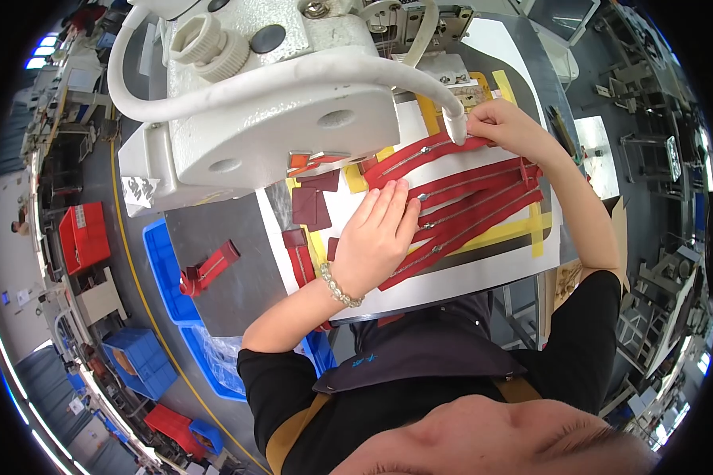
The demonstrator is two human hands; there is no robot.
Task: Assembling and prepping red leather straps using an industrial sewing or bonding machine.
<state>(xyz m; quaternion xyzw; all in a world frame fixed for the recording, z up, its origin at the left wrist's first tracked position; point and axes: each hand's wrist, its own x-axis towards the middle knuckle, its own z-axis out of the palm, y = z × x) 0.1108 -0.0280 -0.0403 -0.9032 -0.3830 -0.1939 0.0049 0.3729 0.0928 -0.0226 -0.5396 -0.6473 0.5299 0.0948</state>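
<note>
Several red zippers [483, 188] with metal sliders lie fanned side by side across a white sheet [483, 277] marked with yellow tape strips. My left hand [380, 237] rests flat, fingers stretched together, over the left ends of the zippers. The farthest zipper [410, 161] runs slantwise beside the sewing machine [277, 119]. At its right end my right hand [509, 128] is closed in a pinch, thumb and forefinger on the tape. Dark red fabric pieces [310, 207] lie left of my left hand.
A short red zipper piece [214, 267] lies on the grey tabletop at left. Blue bins [160, 273] stand below that table edge. The machine's white hose [293, 73] arches over the far side. A cardboard box [616, 237] is by my right arm.
</note>
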